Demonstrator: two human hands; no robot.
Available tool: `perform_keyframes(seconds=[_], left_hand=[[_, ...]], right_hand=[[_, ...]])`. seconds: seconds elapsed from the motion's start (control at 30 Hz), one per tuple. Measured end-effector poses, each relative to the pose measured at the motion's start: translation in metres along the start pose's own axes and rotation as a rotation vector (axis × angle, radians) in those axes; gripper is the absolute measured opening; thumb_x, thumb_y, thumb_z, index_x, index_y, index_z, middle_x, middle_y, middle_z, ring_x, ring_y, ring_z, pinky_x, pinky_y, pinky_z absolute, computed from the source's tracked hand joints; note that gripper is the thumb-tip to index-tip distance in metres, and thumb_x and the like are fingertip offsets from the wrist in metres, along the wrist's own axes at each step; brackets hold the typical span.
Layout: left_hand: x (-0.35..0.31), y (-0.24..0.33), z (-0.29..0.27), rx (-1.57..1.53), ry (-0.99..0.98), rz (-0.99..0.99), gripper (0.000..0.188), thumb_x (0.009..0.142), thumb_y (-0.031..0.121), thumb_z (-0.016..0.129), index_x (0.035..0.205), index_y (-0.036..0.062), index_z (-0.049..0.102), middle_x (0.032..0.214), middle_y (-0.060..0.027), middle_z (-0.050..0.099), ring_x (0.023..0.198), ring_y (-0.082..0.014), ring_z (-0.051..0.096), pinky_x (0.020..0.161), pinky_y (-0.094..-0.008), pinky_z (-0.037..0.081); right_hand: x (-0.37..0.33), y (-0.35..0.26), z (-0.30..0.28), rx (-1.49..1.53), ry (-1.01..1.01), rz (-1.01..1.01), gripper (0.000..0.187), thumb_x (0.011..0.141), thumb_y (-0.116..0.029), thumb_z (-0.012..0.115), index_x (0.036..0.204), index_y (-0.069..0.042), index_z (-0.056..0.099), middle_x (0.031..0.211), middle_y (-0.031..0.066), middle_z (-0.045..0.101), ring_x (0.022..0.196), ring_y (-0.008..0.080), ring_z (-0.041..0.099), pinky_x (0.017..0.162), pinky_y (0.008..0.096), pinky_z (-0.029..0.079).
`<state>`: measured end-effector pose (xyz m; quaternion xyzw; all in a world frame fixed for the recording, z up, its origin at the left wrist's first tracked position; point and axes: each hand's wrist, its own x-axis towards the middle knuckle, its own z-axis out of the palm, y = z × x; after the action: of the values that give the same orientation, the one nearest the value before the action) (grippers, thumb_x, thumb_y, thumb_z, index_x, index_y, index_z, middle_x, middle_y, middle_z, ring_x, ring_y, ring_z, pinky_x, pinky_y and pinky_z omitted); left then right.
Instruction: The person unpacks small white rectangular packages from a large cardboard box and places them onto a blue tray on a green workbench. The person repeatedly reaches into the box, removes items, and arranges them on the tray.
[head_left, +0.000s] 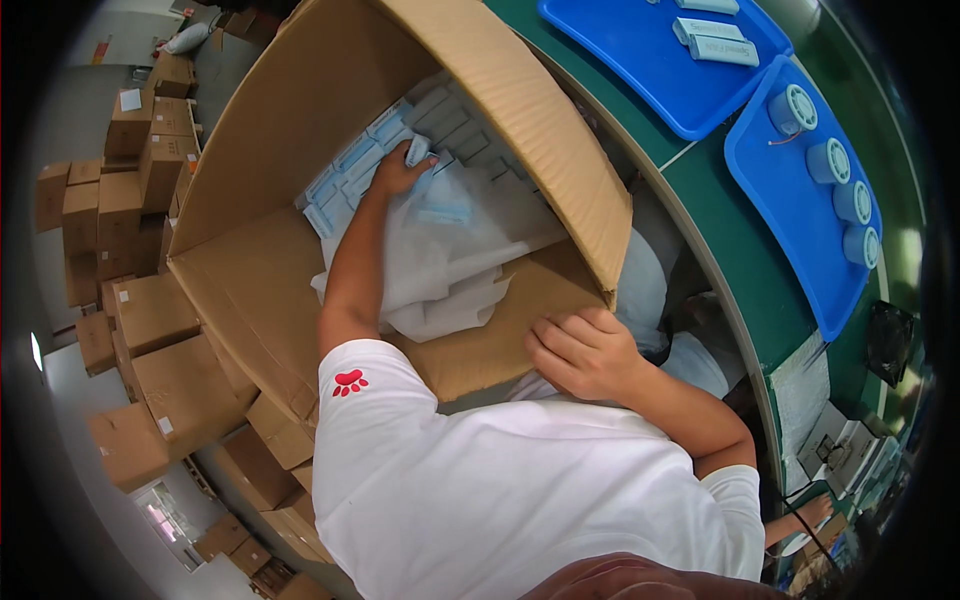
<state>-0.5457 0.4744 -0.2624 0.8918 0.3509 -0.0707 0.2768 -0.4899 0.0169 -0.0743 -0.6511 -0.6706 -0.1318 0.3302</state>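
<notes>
My left hand reaches deep into a large open cardboard box. Its fingers close round a small white and pale-blue piece. Rows of white and pale-blue packed pieces fill the far part of the box. Crumpled translucent plastic film spreads over some of them, beside my left forearm. My right hand is curled closed by the box's near right corner. Whatever its fingers may hold is hidden.
A green-topped table curves along the right. On it are two blue trays, one with several round white fan-like units, the other with white blocks. Stacked cartons stand on the left. Another person's hand shows at lower right.
</notes>
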Motion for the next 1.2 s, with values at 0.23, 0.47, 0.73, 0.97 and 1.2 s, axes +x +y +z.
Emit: perform_keyframes(seconds=[0.23,0.47,0.73,0.97,1.2], left_hand=[[-0.021,0.054,0.044,0.451,0.218,0.2,0.101,0.079,0.043,0.083,0.159,0.0052,0.035,0.127,-0.0197,0.061,0.111,-0.0393,0.064,0.096,-0.049,0.055],[-0.033,0.039,0.057,0.421,0.213,0.229,0.125,0.063,0.033,0.095,0.164,0.0095,0.026,0.131,-0.0192,0.058,0.118,-0.0403,0.06,0.097,-0.0476,0.055],[-0.036,0.077,0.057,0.412,0.047,-0.03,0.139,0.059,0.03,0.098,0.168,0.0182,0.012,0.149,-0.0181,0.046,0.132,-0.0419,0.052,0.108,-0.055,0.049],[-0.062,0.056,0.069,0.503,-0.006,-0.002,0.147,0.059,0.031,0.098,0.168,0.0238,0.0,0.165,-0.0169,0.024,0.153,-0.0433,0.027,0.116,-0.0706,0.035],[-0.063,0.057,0.059,0.271,0.192,0.152,0.123,0.067,0.037,0.093,0.164,0.0083,0.022,0.154,-0.0219,0.042,0.145,-0.0416,0.04,0.117,-0.0639,0.036]], right_hand=[[-0.001,0.002,0.001,0.008,0.011,-0.001,0.016,0.08,-0.017,0.066,0.095,-0.009,0.067,0.098,0.0013,0.067,0.086,0.0133,0.062,0.078,0.0265,0.045],[-0.001,0.001,-0.002,0.017,0.011,-0.015,0.016,0.08,-0.017,0.066,0.094,-0.009,0.065,0.094,0.0002,0.064,0.086,0.0134,0.06,0.077,0.0261,0.044],[-0.006,0.002,-0.002,0.01,0.006,-0.018,0.018,0.08,-0.017,0.066,0.095,-0.01,0.065,0.094,-0.0004,0.063,0.086,0.0138,0.06,0.08,0.0264,0.045],[-0.007,0.002,-0.006,0.013,-0.019,-0.036,0.021,0.081,-0.018,0.065,0.099,-0.009,0.065,0.098,0.0009,0.064,0.089,0.0147,0.061,0.084,0.0276,0.047],[-0.009,0.003,-0.007,0.028,-0.044,-0.029,0.021,0.082,-0.018,0.064,0.101,-0.009,0.066,0.101,0.0012,0.066,0.09,0.0145,0.061,0.085,0.0278,0.046]])
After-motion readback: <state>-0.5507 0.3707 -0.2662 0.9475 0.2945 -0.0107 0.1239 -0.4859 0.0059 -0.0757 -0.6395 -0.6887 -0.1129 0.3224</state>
